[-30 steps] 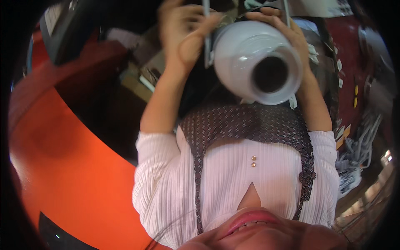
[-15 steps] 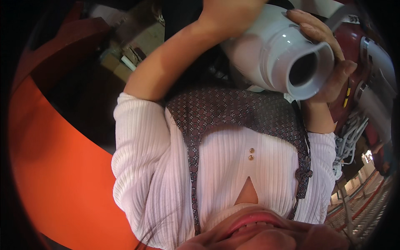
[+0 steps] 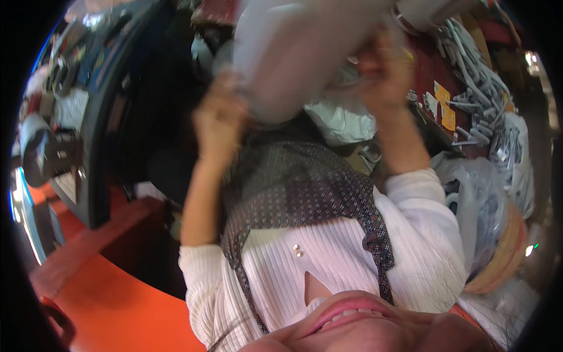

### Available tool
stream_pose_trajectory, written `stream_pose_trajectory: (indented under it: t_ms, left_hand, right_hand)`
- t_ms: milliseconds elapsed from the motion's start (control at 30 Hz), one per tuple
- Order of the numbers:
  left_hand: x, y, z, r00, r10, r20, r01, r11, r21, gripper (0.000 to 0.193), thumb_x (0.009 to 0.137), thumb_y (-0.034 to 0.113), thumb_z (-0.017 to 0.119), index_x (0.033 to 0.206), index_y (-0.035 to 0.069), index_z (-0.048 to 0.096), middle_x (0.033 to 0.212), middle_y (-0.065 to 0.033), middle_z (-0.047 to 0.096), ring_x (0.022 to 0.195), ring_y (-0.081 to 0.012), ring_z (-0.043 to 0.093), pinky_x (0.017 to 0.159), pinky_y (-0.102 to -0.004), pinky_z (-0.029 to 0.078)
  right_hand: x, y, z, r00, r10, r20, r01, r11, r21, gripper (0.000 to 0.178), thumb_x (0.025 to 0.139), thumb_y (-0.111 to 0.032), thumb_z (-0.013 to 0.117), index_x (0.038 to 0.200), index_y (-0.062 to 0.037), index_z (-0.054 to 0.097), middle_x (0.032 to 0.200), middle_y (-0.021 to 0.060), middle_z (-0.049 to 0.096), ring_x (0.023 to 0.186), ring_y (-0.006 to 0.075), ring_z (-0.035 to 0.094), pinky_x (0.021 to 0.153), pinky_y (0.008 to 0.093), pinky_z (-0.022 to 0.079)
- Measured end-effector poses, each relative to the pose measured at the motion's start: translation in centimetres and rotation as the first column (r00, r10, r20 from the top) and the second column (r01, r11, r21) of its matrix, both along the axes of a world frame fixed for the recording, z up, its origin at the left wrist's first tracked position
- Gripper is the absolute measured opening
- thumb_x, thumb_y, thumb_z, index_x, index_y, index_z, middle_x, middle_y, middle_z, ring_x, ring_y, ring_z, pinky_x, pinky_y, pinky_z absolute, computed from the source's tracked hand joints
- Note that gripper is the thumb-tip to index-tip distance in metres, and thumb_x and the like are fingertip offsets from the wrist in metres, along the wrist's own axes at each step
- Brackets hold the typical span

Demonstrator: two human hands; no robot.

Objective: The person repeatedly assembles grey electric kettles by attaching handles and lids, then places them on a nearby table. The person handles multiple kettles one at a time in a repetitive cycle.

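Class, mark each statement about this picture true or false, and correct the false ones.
1. Both hands are raised to a blurred white object. True.
2. The left hand rests flat on the orange surface. False: it is up at the white object.
3. The person wears a white ribbed top. True.
4. The right hand holds a red cup. False: it is at the white object.
5. Grey cables lie at the upper right. True.

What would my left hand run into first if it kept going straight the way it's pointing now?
The left hand points up the picture and already touches the blurred white appliance that the right hand also holds. That body comes first, though motion blur leaves depth unclear.
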State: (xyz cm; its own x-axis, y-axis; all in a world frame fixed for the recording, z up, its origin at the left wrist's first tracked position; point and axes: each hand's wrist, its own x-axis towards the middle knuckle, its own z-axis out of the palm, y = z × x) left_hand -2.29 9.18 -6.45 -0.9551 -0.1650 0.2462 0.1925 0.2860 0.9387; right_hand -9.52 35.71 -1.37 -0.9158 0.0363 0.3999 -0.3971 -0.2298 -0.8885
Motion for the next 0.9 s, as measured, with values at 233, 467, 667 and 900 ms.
stream_pose_trajectory:
  t_ms: [233, 467, 667, 900]
  left_hand:
    - [1.2, 3.6, -1.3, 0.910, -0.415, -0.011, 0.415, 0.908, 0.060, 0.069, 0.084, -0.003, 0.069, 0.147, 0.006, 0.043, 0.092, -0.0121, 0.071, 0.081, -0.0197, 0.070, 0.082, -0.0339, 0.055]
    - [-2.5, 8.0, 11.7, 0.306, -0.555, -0.774, 0.424, 0.807, -0.411, 0.031, 0.072, 0.018, 0.074, 0.102, 0.014, 0.076, 0.078, -0.0033, 0.060, 0.069, -0.0222, 0.061, 0.067, -0.0355, 0.055]
    - [-3.7, 11.1, 15.6, 0.374, -0.260, -0.890, 0.382, 0.918, -0.108, 0.026, 0.079, 0.021, 0.067, 0.104, 0.017, 0.072, 0.078, -0.0075, 0.058, 0.067, -0.0248, 0.058, 0.067, -0.0392, 0.057]
    - [-5.0, 2.4, 9.0, 0.536, -0.487, -0.690, 0.377, 0.869, -0.321, 0.021, 0.092, 0.023, 0.060, 0.104, 0.009, 0.070, 0.086, -0.0117, 0.069, 0.076, -0.0279, 0.068, 0.076, -0.0427, 0.060]
  right_hand:
    - [-4.8, 25.1, 8.4, 0.704, -0.665, -0.248, 0.665, 0.740, -0.097, 0.011, 0.091, -0.010, 0.072, 0.086, -0.0017, 0.065, 0.065, 0.0016, 0.059, 0.053, 0.0087, 0.051, 0.048, 0.0232, 0.036]
    - [-19.1, 28.9, 5.0, 0.580, -0.788, -0.207, 0.797, 0.602, -0.059, 0.018, 0.086, -0.010, 0.077, 0.076, 0.0002, 0.065, 0.064, 0.0057, 0.064, 0.051, 0.0098, 0.054, 0.047, 0.0236, 0.039]
    - [-30.6, 33.8, 0.5, 0.498, -0.804, -0.324, 0.862, 0.420, 0.283, 0.014, 0.090, -0.010, 0.072, 0.088, 0.0033, 0.067, 0.075, 0.0142, 0.071, 0.063, 0.0173, 0.068, 0.051, 0.0264, 0.049]
    - [-24.9, 28.2, -1.2, 0.390, -0.493, -0.778, 0.840, -0.155, 0.519, 0.085, 0.080, -0.039, 0.082, 0.133, 0.0158, 0.045, 0.135, 0.0337, 0.051, 0.127, 0.0425, 0.051, 0.107, 0.0476, 0.040]
